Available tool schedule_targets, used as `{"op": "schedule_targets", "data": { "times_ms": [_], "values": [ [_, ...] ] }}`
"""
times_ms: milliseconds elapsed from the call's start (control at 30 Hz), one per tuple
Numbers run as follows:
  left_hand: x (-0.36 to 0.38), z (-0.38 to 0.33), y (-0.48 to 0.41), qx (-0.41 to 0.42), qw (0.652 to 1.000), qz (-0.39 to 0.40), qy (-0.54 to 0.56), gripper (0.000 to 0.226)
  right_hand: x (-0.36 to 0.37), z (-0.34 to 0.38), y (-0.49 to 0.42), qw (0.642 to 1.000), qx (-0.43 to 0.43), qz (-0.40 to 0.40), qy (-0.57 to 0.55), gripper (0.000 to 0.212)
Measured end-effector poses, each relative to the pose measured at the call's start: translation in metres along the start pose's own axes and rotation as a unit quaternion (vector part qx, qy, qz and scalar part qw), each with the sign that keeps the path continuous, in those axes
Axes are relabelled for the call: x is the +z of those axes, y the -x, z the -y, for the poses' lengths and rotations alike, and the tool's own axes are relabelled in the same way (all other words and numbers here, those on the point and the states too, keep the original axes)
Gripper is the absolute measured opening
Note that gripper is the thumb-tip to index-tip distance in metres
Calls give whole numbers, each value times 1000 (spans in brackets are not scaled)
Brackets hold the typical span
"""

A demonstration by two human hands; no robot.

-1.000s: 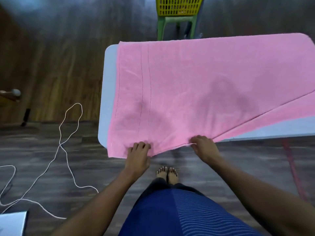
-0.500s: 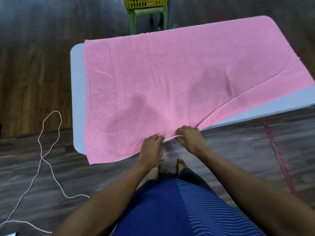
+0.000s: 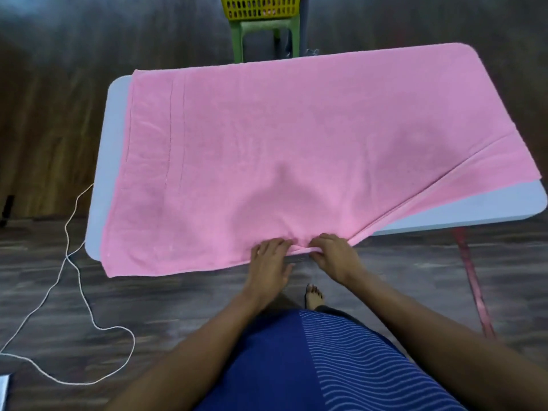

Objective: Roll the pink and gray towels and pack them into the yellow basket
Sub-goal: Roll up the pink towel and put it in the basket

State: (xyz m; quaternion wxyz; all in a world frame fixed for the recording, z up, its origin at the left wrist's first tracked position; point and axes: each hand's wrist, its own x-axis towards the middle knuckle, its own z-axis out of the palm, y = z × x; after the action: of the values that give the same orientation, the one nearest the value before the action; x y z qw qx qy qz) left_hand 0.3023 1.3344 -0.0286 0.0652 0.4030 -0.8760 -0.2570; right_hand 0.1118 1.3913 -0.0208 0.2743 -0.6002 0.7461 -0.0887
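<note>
Now the pink towel (image 3: 267,143) lies spread over nearly the whole counter (image 3: 109,161). It is soft terry cloth with two stitched lines across it near its left end. Its top layer slants away toward the near right corner, where a second pink layer shows beneath. The near hem hangs just over the counter's near edge, and both hands grasp it there: the left hand (image 3: 268,259) has its fingertips curled onto the hem, and the right hand (image 3: 335,253) pinches a small raised fold. A second ago they were well apart along that hem. The left has since slid rightward, so they sit almost touching, with cloth puckered between them. The counter is pale, smooth and round-cornered, bare along its left edge and near right corner. Beyond its far edge a yellow basket (image 3: 261,7) of plastic lattice stands on a green stool (image 3: 258,28). A white cord (image 3: 77,277) loops over the dark wood-grain floor (image 3: 178,307).
</note>
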Motion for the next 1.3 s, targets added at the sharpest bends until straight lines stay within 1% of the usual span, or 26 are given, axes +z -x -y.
{"op": "schedule_targets", "data": {
  "times_ms": [67, 100, 167, 233, 267, 333, 400, 500, 567, 633, 700, 800, 900, 967, 1033, 1100, 1167, 1233, 1300],
  "values": [
    [17, -31, -12, -6, 1000, -11, 23, 35, -7, -10, 2, 1000, -21, 1, -12, 19],
    [23, -40, -16, -18, 999, -18, 30, 29, -13, -16, 3, 1000, -29, 10, 0, 19],
    [31, -46, -20, -31, 999, -27, 22, 23, -24, -36, 4, 997, -32, 41, 63, 20],
    [33, -44, -18, -23, 999, -20, 17, 18, -34, -63, 7, 990, -8, 66, 125, 24],
    [33, -41, -16, -16, 1000, -15, 19, 16, -39, -78, 10, 988, 4, 62, 141, 26],
    [32, -36, -10, -15, 1000, -2, 16, 15, -48, -106, 14, 987, 16, 27, 158, 23],
    [32, -36, -5, -29, 999, 13, -1, 13, -56, -123, 20, 989, 27, -19, 142, 17],
    [36, -51, -12, -80, 995, 42, -35, 19, -62, -128, 32, 995, 35, -35, 85, 15],
    [42, -69, -20, -94, 994, 53, -34, 29, -59, -126, 42, 997, 32, -45, 49, 16],
    [48, -91, -34, -61, 997, 46, -16, 41, -58, -121, 48, 997, 49, -59, 28, 18],
    [55, -116, -51, -12, 999, 49, -6, 48, -57, -120, 49, 995, 63, -80, 17, 17],
    [64, -150, -71, 37, 997, 64, 10, 42, -61, -121, 51, 992, 78, -98, -3, 17],
    [70, -166, -82, 43, 997, 63, 7, 32, -69, -129, 57, 992, 73, -100, -5, 19],
    [70, -168, -85, 54, 995, 75, 22, 25, -77, -140, 60, 994, 75, -71, 26, 22],
    [70, -163, -83, 76, 991, 99, 47, 19, -87, -159, 63, 993, 97, -22, 55, 28],
    [72, -155, -79, 85, 990, 108, 43, 17, -97, -186, 68, 991, 110, 10, 77, 32],
    [75, -150, -75, 65, 992, 102, 29, 22, -107, -217, 71, 988, 105, 21, 109, 34],
    [80, -155, -72, 32, 995, 90, 3, 29, -122, -247, 70, 986, 105, 1, 129, 30],
    [89, -167, -71, -14, 996, 78, -47, 29, -139, -271, 69, 986, 112, -17, 122, 23]
  ]
}}
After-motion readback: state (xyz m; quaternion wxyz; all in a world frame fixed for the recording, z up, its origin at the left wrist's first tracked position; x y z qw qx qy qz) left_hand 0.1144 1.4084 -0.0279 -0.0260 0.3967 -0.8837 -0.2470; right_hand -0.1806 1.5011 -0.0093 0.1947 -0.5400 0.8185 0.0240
